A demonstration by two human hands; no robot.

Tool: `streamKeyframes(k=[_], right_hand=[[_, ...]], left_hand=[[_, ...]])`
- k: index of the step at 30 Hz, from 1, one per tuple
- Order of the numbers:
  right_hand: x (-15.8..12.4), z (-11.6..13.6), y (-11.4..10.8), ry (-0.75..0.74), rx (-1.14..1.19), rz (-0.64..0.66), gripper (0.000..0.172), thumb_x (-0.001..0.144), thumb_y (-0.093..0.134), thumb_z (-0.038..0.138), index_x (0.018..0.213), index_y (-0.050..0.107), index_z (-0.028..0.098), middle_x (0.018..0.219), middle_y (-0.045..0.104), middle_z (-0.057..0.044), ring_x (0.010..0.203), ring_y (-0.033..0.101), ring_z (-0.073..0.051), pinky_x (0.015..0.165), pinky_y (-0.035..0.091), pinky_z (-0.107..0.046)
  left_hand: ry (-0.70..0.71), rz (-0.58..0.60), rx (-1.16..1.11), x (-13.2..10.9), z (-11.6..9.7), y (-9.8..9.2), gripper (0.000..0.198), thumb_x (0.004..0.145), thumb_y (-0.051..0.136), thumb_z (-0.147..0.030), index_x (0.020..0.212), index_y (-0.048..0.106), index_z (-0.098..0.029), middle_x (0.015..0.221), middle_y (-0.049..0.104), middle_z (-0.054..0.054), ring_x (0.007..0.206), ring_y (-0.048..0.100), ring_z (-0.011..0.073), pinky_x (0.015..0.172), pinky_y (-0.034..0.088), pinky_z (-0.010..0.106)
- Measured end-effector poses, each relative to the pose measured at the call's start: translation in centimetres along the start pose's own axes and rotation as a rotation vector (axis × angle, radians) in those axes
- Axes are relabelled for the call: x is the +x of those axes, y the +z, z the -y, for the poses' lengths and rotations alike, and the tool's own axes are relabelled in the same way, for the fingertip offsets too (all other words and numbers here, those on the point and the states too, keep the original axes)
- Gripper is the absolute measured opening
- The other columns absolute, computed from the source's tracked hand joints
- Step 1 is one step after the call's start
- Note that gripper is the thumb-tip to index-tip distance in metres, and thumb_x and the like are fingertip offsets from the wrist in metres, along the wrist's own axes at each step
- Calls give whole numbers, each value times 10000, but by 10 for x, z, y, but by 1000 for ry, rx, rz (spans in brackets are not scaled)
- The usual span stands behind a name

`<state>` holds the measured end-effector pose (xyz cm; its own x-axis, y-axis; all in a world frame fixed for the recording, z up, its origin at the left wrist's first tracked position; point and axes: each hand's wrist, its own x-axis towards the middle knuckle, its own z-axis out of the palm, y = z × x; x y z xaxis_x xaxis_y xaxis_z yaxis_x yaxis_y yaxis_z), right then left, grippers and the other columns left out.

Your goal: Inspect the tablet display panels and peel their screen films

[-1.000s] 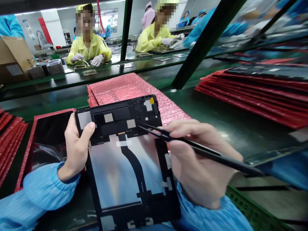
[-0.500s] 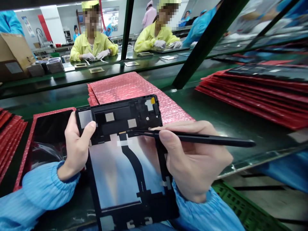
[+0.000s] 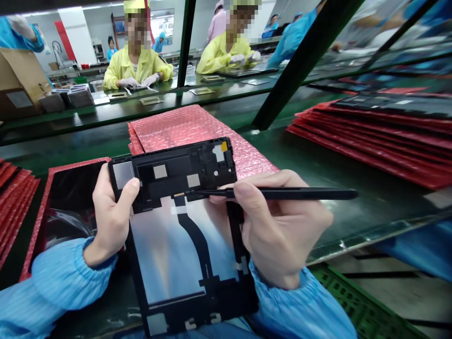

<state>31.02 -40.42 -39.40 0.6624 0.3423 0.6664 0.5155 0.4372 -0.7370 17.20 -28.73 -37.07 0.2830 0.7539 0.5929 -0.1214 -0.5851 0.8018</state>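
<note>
My left hand (image 3: 115,212) grips the upper left edge of an opened black tablet housing (image 3: 148,188), its thumb lying over a silvery patch. The housing is tilted up toward me. A black ribbon cable (image 3: 194,235) runs down its shiny, mirror-like middle (image 3: 162,254). Black tweezers (image 3: 296,193) are pinched in my right hand (image 3: 286,221), pointing left. Their tips are at the cable's upper end, by a small connector; whether they grip anything there is too small to tell.
Pink bubble-wrap pouches (image 3: 169,122) lie behind the housing. More stacked pouches (image 3: 370,141) with dark panels are on the right, others (image 3: 14,207) at far left. A dark panel (image 3: 74,202) rests beside my left hand. A green post (image 3: 307,66) slants overhead; co-workers sit across the conveyor.
My right hand has shifted slightly left and up, and the tweezers have swung closer to level, tips still near the connector. Metal plates on the far conveyor have moved right.
</note>
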Motion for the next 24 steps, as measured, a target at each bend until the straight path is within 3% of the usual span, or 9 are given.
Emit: streamKeyframes(k=[12, 24], right_hand=[[2, -8, 4, -10, 173, -34, 96, 835, 638, 156, 770, 567, 158, 701, 597, 9, 610, 639, -133, 516, 530, -252], [0, -1, 10, -265, -51, -93, 133, 796, 641, 95, 764, 536, 170, 686, 583, -5, 640, 611, -129, 566, 513, -262]], left_hand=[[49, 8, 9, -1, -1, -1, 134, 801, 620, -239, 929, 598, -206, 834, 646, 5, 746, 601, 170, 696, 505, 309], [74, -12, 35, -2, -1, -4, 155, 791, 637, -262, 918, 598, -182, 797, 618, 9, 698, 556, 150, 664, 472, 293]])
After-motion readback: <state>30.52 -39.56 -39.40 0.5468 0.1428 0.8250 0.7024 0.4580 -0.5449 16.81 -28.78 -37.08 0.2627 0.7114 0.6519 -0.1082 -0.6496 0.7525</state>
